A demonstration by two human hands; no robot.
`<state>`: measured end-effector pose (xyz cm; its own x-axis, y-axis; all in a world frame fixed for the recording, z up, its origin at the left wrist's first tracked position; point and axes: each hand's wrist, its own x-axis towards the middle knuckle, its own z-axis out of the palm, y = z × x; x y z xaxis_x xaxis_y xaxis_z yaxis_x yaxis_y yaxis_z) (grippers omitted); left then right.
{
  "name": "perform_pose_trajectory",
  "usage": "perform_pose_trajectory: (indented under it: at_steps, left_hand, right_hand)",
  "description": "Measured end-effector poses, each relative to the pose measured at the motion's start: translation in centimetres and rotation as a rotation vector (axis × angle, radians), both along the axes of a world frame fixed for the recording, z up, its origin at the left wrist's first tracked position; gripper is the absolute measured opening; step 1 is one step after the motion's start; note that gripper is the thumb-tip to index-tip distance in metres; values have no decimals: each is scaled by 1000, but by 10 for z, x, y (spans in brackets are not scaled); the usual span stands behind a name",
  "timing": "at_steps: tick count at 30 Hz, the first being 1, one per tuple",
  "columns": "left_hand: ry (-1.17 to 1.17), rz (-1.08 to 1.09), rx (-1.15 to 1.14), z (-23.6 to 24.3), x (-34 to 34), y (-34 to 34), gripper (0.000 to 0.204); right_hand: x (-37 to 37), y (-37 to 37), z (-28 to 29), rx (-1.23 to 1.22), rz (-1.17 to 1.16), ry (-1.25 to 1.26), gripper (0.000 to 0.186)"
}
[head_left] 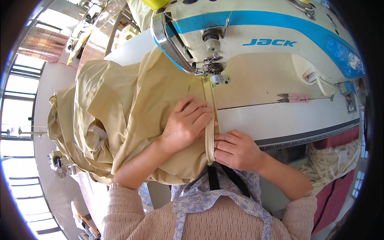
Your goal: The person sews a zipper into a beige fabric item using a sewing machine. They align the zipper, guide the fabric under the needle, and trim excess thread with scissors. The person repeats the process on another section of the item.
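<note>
A khaki garment lies bunched on the sewing table. A long pale zipper runs along its right edge up to the presser foot of a white and blue sewing machine. My left hand rests on the cloth at the zipper's left side, fingers bent and gripping the zipper edge. My right hand is lower, at the right of the zipper, its fingers closed on the zipper edge near the lower end. Both thumbs are largely hidden.
Pink-handled thread snips lie on the machine bed, right of the needle. A ruler strip edges the tabletop. Pale cloth strips sit below at the right. Other machines and tables stand at the left.
</note>
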<state>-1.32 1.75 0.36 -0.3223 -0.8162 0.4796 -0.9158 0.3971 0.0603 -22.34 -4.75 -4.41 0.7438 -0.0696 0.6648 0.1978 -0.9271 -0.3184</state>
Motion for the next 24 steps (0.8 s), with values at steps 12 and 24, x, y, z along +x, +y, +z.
perform_pose_trajectory:
  at_steps: [12, 24]
  left_hand:
    - [56, -22, 11, -12, 4, -5, 21]
    - [11, -102, -85, -25, 38, -33, 25]
  right_hand:
    - [0, 0, 6, 50, 0, 60, 12]
    - [30, -20, 17, 29, -97, 106, 13]
